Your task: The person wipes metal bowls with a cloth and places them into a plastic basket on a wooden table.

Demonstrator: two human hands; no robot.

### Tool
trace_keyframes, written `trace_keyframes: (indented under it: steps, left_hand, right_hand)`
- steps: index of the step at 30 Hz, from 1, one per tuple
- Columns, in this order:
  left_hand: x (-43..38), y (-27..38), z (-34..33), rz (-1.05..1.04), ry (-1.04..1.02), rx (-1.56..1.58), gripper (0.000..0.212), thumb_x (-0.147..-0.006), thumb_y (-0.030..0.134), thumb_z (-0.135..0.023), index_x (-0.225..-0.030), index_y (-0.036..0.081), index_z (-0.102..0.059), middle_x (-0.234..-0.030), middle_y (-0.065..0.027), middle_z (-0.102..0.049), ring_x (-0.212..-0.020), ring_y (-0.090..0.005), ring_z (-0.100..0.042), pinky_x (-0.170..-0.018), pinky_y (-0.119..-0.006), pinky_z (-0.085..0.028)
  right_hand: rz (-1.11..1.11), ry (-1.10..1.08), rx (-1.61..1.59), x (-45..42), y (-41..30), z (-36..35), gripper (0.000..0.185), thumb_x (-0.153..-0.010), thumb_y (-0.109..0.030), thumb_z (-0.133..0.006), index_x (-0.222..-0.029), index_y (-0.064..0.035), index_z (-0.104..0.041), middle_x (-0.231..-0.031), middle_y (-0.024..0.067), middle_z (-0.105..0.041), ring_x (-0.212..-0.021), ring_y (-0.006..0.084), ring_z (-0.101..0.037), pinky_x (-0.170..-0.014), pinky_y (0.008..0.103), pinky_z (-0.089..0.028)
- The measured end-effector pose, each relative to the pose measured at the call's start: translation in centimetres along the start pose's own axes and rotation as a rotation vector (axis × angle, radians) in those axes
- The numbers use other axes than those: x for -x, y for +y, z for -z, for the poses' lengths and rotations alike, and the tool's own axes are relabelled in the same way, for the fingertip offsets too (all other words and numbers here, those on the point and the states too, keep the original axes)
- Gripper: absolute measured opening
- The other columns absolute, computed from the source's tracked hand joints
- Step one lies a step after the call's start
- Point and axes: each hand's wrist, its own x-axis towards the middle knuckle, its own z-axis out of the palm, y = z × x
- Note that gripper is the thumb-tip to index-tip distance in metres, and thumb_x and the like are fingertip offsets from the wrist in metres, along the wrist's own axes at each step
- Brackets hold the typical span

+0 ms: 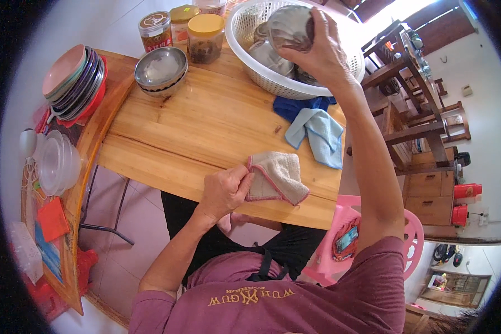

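My left hand (227, 190) grips one corner of a beige cloth with a pink edge (275, 177) over the front part of the wooden table (183, 137). Raised over the white plastic colander basket (271, 81), my right hand (323, 50) holds a metal bowl (291, 28) by its side. More metal bowls (267, 58) lie inside the basket. A small stack of metal bowls (160, 69) stands at the table's back left. Light blue (317, 135) and dark blue cloths (284, 107) lie beside the basket, near the table's right edge.
Several jars (206, 39) stand behind the bowl stack. On a side table at left are stacked plates and bowls (73, 83), clear plastic bowls (58, 163) and a red square item (53, 219). A pink plastic chair (330, 259) stands close at the right.
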Motion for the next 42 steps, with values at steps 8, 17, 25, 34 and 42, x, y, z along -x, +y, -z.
trace_keyframes:
  steps: [8,17,25,34,42]
  left_hand:
    - [0.0,-0.3,-0.2,0.037,-0.057,0.023,0.017,-0.088,0.018,-0.066,-0.077,0.006,-0.06,-0.065,-0.0151,-0.061,-0.059,-0.0335,-0.063,-0.051,-0.041,-0.047]
    - [-0.3,0.2,0.3,0.081,-0.081,0.036,0.016,-0.088,0.018,-0.066,-0.08,0.006,-0.061,-0.067,-0.0151,-0.062,-0.061,-0.0332,-0.064,-0.053,-0.041,-0.048]
    - [-0.4,0.0,0.0,0.02,-0.037,0.041,0.017,-0.09,0.019,-0.063,-0.078,0.008,-0.059,-0.062,-0.0123,-0.061,-0.057,-0.0321,-0.062,-0.049,-0.042,-0.046]
    - [-0.7,0.3,0.0,0.02,-0.022,0.032,0.018,-0.089,0.018,-0.065,-0.077,0.007,-0.058,-0.062,-0.0123,-0.061,-0.056,-0.0317,-0.062,-0.049,-0.04,-0.046]
    - [-0.6,0.2,0.0,0.056,-0.048,0.021,0.019,-0.089,0.019,-0.066,-0.076,0.007,-0.059,-0.063,-0.0127,-0.061,-0.057,-0.032,-0.062,-0.049,-0.04,-0.046]
  right_hand:
    - [0.092,-0.175,0.143,-3.0,1.6,-4.3,0.105,-0.062,-0.051,-0.084,-0.144,-0.0053,-0.036,-0.137,0.0299,-0.042,-0.122,0.0486,-0.048,-0.099,0.0558,-0.047]
    - [-0.106,-0.442,0.181,-4.2,1.6,-5.5,0.102,-0.056,-0.055,-0.079,-0.139,-0.0047,-0.046,-0.128,0.0279,-0.051,-0.12,0.0455,-0.053,-0.096,0.053,-0.05]
    - [-0.129,-0.488,0.24,-4.5,1.3,-6.6,0.104,-0.055,-0.057,-0.075,-0.14,-0.0056,-0.045,-0.132,0.0261,-0.049,-0.124,0.0424,-0.052,-0.097,0.0521,-0.049]
    - [-0.128,-0.623,0.259,-4.2,0.6,-7.4,0.106,-0.064,-0.059,-0.07,-0.147,-0.0052,-0.033,-0.148,0.029,-0.034,-0.133,0.0482,-0.04,-0.107,0.0534,-0.041]
    - [-0.153,-0.64,0.269,-4.0,0.4,-7.3,0.106,-0.066,-0.059,-0.071,-0.147,-0.0041,-0.03,-0.147,0.0263,-0.036,-0.133,0.046,-0.042,-0.107,0.0527,-0.042]
